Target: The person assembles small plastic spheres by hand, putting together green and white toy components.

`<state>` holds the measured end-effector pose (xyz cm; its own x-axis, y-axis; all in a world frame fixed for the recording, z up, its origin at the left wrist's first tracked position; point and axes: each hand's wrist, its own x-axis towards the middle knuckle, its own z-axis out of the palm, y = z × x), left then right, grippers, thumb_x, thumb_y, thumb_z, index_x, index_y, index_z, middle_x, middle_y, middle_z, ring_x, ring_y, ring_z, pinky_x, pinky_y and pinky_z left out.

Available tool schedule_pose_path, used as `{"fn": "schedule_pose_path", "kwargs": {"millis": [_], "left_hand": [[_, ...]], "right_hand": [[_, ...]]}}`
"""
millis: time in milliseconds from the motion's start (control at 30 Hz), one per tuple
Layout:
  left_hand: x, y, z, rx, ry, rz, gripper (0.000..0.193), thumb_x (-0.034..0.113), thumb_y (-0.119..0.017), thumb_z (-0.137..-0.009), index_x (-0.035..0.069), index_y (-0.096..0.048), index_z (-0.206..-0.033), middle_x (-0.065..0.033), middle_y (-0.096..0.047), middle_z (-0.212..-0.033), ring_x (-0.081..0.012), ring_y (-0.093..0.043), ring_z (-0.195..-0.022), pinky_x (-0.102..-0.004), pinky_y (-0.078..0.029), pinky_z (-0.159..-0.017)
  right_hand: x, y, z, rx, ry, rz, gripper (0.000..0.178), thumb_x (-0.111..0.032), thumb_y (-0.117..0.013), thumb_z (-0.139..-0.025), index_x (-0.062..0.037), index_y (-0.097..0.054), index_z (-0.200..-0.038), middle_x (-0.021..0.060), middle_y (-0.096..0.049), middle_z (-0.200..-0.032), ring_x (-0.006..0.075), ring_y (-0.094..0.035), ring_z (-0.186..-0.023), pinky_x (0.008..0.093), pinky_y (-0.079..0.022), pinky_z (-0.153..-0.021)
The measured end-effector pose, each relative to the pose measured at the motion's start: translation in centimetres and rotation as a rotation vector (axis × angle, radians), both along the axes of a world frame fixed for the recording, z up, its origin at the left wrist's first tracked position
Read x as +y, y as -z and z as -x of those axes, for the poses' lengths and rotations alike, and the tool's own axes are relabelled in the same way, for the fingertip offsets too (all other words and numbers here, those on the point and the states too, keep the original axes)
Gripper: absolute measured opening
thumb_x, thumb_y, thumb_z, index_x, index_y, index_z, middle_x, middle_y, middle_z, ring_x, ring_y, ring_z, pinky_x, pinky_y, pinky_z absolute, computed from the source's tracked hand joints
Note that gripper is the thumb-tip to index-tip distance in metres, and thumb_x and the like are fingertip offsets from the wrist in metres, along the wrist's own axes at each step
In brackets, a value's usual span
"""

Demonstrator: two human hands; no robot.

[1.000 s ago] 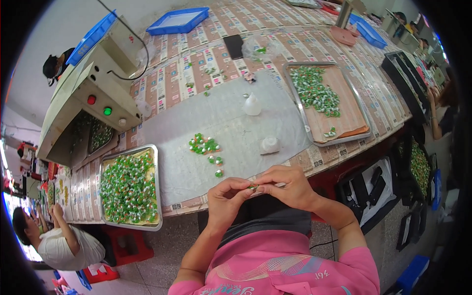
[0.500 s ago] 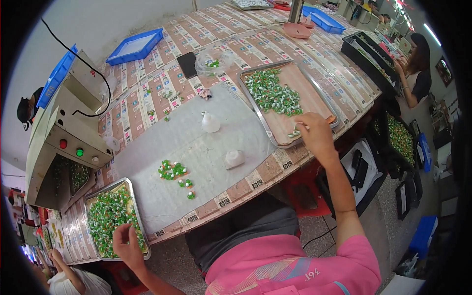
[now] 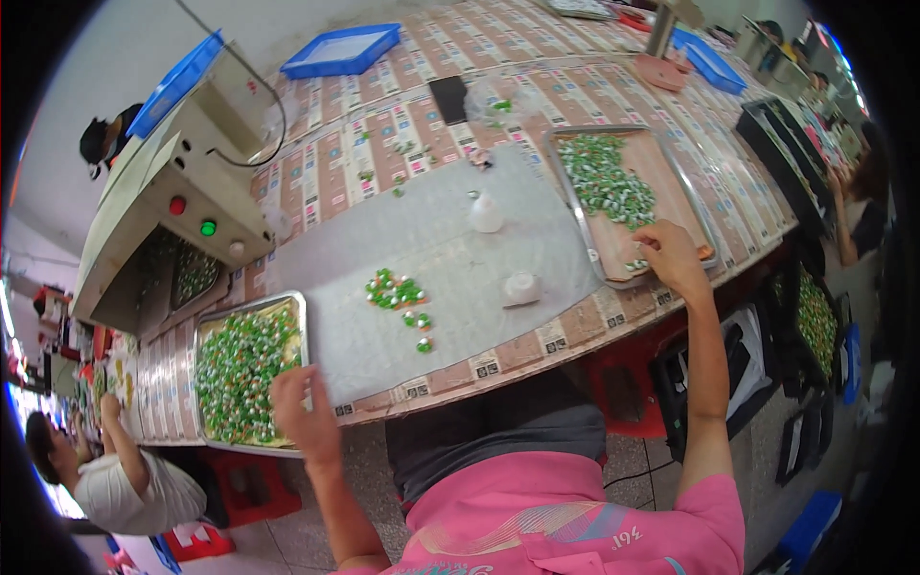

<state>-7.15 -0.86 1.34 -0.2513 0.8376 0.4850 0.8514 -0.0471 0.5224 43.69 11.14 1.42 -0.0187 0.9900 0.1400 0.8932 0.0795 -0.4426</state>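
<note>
My left hand (image 3: 305, 414) hangs at the right edge of a metal tray (image 3: 305, 331) heaped with small green, white and orange pieces (image 3: 247, 369). Its fingers are curled and slightly blurred; anything between them is too small to make out. My right hand (image 3: 673, 257) reaches over the front of a second metal tray (image 3: 586, 235), where green and white pieces (image 3: 604, 179) lie on a brownish liner. Thumb and fingertips are pinched together just above a few loose pieces (image 3: 635, 264). Between the trays, small clusters of green, white and orange pieces (image 3: 393, 289) rest on a translucent sheet (image 3: 355, 359).
On the sheet stand a white squeeze bottle (image 3: 486, 216) and a white lump (image 3: 522, 288). A box-shaped machine (image 3: 172, 206) with coloured buttons is at the left. Farther back lie a black phone-like slab (image 3: 448, 101) and a blue tray (image 3: 342, 50). Other people sit at both sides.
The whole view has shifted, so the table sits farther right in the picture. My left hand has moved from over the heaped tray to its right edge. My right hand stays at the second tray's front.
</note>
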Motion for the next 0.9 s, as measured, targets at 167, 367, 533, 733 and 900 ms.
{"fn": "schedule_pose_path", "kwargs": {"millis": [167,367,533,733,900], "left_hand": [[1.7,0.9,-6.3,-0.146,0.344,0.077,0.024,-0.003,-0.069,-0.073,0.003,-0.066,-0.096,-0.0122,-0.061,-0.096,-0.0296,-0.058,-0.091,-0.0374,-0.047,-0.080],[3.5,2.0,-8.5,-0.027,0.434,0.123,0.023,-0.002,-0.068,-0.075,0.004,-0.068,-0.097,-0.0114,-0.063,-0.095,-0.0309,-0.056,-0.088,-0.0390,-0.047,-0.077],[3.3,2.3,-8.5,-0.109,0.463,0.123,0.022,-0.004,-0.066,-0.077,0.005,-0.069,-0.098,-0.0117,-0.061,-0.091,-0.0275,-0.057,-0.084,-0.0346,-0.048,-0.073],[1.8,1.8,-9.1,-0.709,0.544,0.222,0.016,-0.007,-0.062,-0.085,0.002,-0.068,-0.098,-0.0061,-0.058,-0.094,-0.0115,-0.057,-0.081,-0.0230,-0.047,-0.071],[0.6,2.1,-9.6,-1.146,0.583,0.341,0.017,-0.005,-0.062,-0.089,-0.001,-0.064,-0.104,-0.0047,-0.060,-0.102,-0.0098,-0.060,-0.087,-0.0215,-0.049,-0.076]], "right_hand": [[-2.2,-1.5,3.2,0.278,-0.053,-0.094,0.014,-0.001,-0.065,-0.081,0.0002,-0.068,-0.095,0.0119,-0.064,-0.088,0.0213,-0.064,-0.077,0.0310,-0.050,-0.069],[-4.4,-2.5,9.1,0.514,-0.186,-0.051,0.013,-0.002,-0.066,-0.083,0.0013,-0.067,-0.096,0.0092,-0.066,-0.093,0.0160,-0.064,-0.080,0.0276,-0.051,-0.070],[-4.0,-2.8,12.8,0.472,-0.292,-0.125,0.014,-0.001,-0.067,-0.082,0.0009,-0.066,-0.096,0.0112,-0.066,-0.093,0.0189,-0.065,-0.079,0.0284,-0.051,-0.069],[-2.6,-2.1,14.6,0.359,-0.381,-0.279,0.017,0.000,-0.066,-0.080,-0.0012,-0.064,-0.097,0.0133,-0.066,-0.092,0.0289,-0.064,-0.084,0.0352,-0.051,-0.073],[-2.2,-1.6,15.4,0.224,-0.407,-0.316,0.016,0.000,-0.067,-0.077,-0.0034,-0.064,-0.093,0.0112,-0.066,-0.090,0.0309,-0.061,-0.086,0.0382,-0.049,-0.075]]}}
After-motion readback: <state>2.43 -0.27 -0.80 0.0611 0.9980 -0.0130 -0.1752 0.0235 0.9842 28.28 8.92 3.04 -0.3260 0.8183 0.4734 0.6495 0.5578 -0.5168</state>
